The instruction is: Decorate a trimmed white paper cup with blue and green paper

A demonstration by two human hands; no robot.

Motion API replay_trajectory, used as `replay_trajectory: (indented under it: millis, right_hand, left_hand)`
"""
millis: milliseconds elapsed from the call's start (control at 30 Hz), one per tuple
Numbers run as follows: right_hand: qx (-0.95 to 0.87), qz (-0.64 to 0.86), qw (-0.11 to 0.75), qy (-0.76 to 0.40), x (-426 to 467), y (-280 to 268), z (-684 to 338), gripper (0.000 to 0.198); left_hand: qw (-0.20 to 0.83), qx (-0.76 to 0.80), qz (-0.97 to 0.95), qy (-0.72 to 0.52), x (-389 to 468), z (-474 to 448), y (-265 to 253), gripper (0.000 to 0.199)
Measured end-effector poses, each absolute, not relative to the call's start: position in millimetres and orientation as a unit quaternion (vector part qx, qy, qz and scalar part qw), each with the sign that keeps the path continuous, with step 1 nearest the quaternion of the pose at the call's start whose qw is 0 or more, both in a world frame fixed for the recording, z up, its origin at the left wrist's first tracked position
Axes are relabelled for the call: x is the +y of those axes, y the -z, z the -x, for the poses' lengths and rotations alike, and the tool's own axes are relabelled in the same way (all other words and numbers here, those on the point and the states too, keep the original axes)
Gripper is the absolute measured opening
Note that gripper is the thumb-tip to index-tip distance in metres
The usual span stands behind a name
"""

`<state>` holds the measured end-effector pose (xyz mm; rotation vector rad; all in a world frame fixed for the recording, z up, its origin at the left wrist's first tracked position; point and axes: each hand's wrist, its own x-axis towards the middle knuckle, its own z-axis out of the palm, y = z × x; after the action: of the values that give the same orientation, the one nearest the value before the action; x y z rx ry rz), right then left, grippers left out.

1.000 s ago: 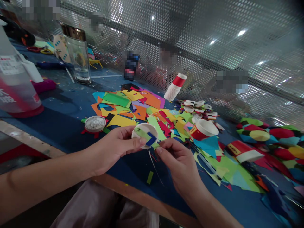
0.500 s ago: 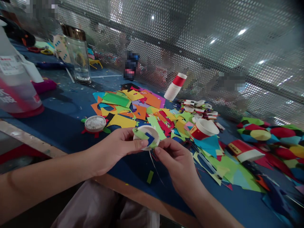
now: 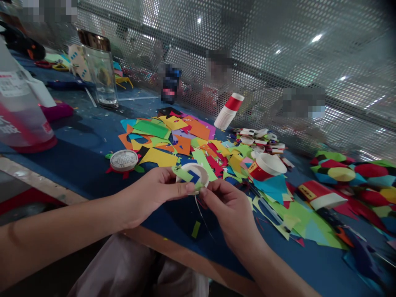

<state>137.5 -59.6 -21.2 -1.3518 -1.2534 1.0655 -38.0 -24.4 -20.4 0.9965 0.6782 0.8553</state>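
Observation:
Between my two hands, above the table's near edge, is a cut-down paper cup (image 3: 203, 175) with green and blue paper pieces on it. My left hand (image 3: 165, 185) is closed on its left side, thumb in front. At its lower right, the fingers of my right hand (image 3: 224, 200) are pinched on the cup near a small green piece. A thin pale string (image 3: 199, 208) hangs below the cup. To the left lies a paper-cup turtle (image 3: 123, 161) with red and green paper limbs.
A heap of coloured paper scraps (image 3: 161, 130) covers the middle of the table. Behind it stands a leaning stack of paper cups (image 3: 229, 111). A glass bottle (image 3: 102, 74) and a spray bottle (image 3: 23, 107) stand left. Red-and-white cups (image 3: 267, 166) and a glue gun (image 3: 361, 251) lie right.
The cut-down cup has tilted slightly in my hands, so more of its inside and the blue piece show. My hands have barely moved.

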Motion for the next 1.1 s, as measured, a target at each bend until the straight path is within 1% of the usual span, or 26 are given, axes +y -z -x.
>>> replay_trajectory:
  millis: [167, 300, 600, 700, 900, 1100]
  right_hand:
    - [-0.5, 0.554, 0.503, -0.435, -59.0, 20.5, -134.8, 0.026]
    - [-0.497, 0.541, 0.515, -0.442, -58.7, 19.9, -132.2, 0.022]
    - [-0.506, 0.527, 0.514, -0.449, -60.8, 19.6, -133.5, 0.016]
    - [-0.504, 0.528, 0.513, -0.452, -60.7, 19.4, -133.4, 0.015]
    - [-0.499, 0.537, 0.508, -0.453, -61.7, 20.0, -132.8, 0.016]
    - [-0.496, 0.54, 0.507, -0.453, -62.7, 19.8, -133.3, 0.017]
  left_hand:
    - [0.733, 0.312, -0.464, -0.388, -25.2, 38.4, 20.9, 0.038]
    - [0.727, 0.319, -0.472, -0.383, -25.1, 38.5, 22.2, 0.038]
    - [0.74, 0.321, -0.449, -0.384, -25.7, 35.7, 18.4, 0.042]
    - [0.75, 0.32, -0.431, -0.388, -26.9, 35.8, 18.4, 0.038]
    - [0.75, 0.318, -0.402, -0.418, -27.6, 36.8, 21.4, 0.022]
    - [0.752, 0.312, -0.384, -0.435, -25.2, 35.6, 17.5, 0.02]
